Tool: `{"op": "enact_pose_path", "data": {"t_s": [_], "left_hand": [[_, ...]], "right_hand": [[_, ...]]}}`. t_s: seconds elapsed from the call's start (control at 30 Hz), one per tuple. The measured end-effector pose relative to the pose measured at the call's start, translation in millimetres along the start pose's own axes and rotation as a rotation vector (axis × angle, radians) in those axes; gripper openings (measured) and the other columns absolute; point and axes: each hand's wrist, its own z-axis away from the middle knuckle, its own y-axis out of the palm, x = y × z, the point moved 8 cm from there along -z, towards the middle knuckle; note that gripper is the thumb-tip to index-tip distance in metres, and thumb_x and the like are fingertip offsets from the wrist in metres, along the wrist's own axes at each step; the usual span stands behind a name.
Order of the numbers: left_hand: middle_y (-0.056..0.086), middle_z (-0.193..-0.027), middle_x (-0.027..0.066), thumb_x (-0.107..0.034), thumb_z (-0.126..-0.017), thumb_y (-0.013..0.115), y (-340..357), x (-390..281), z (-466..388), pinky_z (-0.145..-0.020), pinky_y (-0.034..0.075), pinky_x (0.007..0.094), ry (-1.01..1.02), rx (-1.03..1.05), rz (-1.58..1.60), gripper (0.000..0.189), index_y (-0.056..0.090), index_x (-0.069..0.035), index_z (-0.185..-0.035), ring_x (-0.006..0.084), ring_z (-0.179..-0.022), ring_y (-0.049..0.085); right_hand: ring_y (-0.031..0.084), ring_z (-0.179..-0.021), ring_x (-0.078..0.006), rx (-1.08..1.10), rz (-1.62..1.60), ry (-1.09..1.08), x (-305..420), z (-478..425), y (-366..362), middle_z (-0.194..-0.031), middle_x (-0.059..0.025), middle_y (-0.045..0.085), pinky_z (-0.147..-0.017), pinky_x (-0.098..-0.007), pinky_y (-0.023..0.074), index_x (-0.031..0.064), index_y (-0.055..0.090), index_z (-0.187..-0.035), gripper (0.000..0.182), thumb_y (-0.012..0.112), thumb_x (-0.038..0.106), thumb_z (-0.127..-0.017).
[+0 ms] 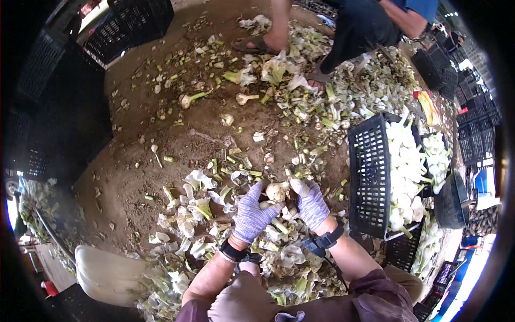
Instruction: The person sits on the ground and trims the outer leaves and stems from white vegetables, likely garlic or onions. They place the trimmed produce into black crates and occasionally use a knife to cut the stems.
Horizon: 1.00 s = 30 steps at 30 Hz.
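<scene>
My left hand (pixel 255 215), in a pale purple knit glove, grips a garlic bulb (pixel 276 192) with dirty outer skin. My right hand (pixel 312 203) wears a matching glove. Its fingertips are just right of the bulb, beside a bit of loose skin; whether they pinch anything is hard to tell. Beneath both hands, peeled garlic skins (pixel 293 256) and cut green stems (pixel 279 226) cover the ground. A black plastic crate (pixel 368 177) to the right holds cleaned white garlic bulbs (pixel 403 173).
Across from me another person's sandaled foot (pixel 261 43) rests among husks. Loose garlic bulbs (pixel 185 101) lie on the dirt floor (pixel 136 108). A black bucket (pixel 450 203) stands beyond the crate, a white plastic seat (pixel 106 275) at lower left. Stacked dark crates (pixel 64 100) rise at left.
</scene>
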Motion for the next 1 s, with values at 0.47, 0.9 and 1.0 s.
{"op": "enact_pose_path", "data": {"t_s": [0.47,0.9,1.0], "left_hand": [[0.06,-0.102,0.0151,-0.019,-0.064,0.08,2,-203,128,-0.073,0.051,0.0337,0.565,0.08,-0.355,0.058,0.052,0.001,-0.111,0.0231,-0.081,0.061],[0.061,-0.096,0.0083,-0.029,-0.083,0.064,18,-265,194,-0.062,0.051,0.0237,0.112,0.367,0.483,0.047,0.052,0.002,-0.115,0.0122,-0.074,0.06],[0.06,-0.098,0.0092,-0.027,-0.079,0.068,24,-266,209,-0.063,0.052,0.025,0.224,0.294,0.237,0.051,0.05,0.003,-0.117,0.013,-0.077,0.06]], "right_hand": [[0.057,-0.057,-0.0076,0.141,0.004,-0.364,90,202,52,-0.081,-0.0028,0.064,-0.046,-0.0185,0.0444,0.003,0.061,-0.11,0.033,0.064,0.017,-0.081],[0.062,-0.077,-0.0104,0.251,0.222,-0.7,135,311,73,-0.087,-0.0049,0.067,-0.067,-0.0234,0.0501,0.0026,0.061,-0.101,0.025,0.068,0.008,-0.077],[0.06,-0.073,-0.008,0.236,0.234,-0.763,132,323,64,-0.088,-0.0042,0.065,-0.063,-0.0218,0.0496,0.0037,0.061,-0.101,0.027,0.07,0.008,-0.076]]}}
